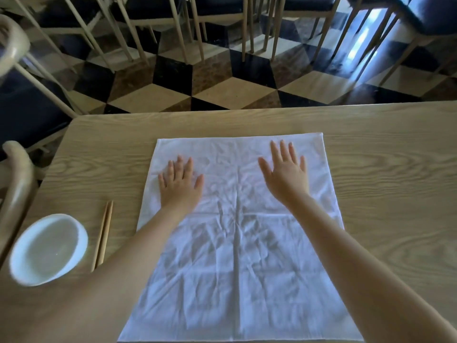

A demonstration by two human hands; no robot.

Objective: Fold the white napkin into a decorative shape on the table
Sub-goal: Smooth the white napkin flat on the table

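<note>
With both palms flat, the napkin point(237, 243) lies spread.
Left hand point(179, 181) and right hand point(286, 173) wide open, fingers splayed; bowl point(48, 248) beyond the left.

Both arms are stretched out forward: the bare left forearm point(138, 246) comes in from the near left and the bare right forearm point(346, 243) from the near right. The bare left hand point(179, 184) is palm down, fingers straight and a bit spread, thumb pointing inward. The bare right hand point(286, 174) is the same deal, palm down, fingers fanned, just a little farther out. The hands are well apart.
</note>
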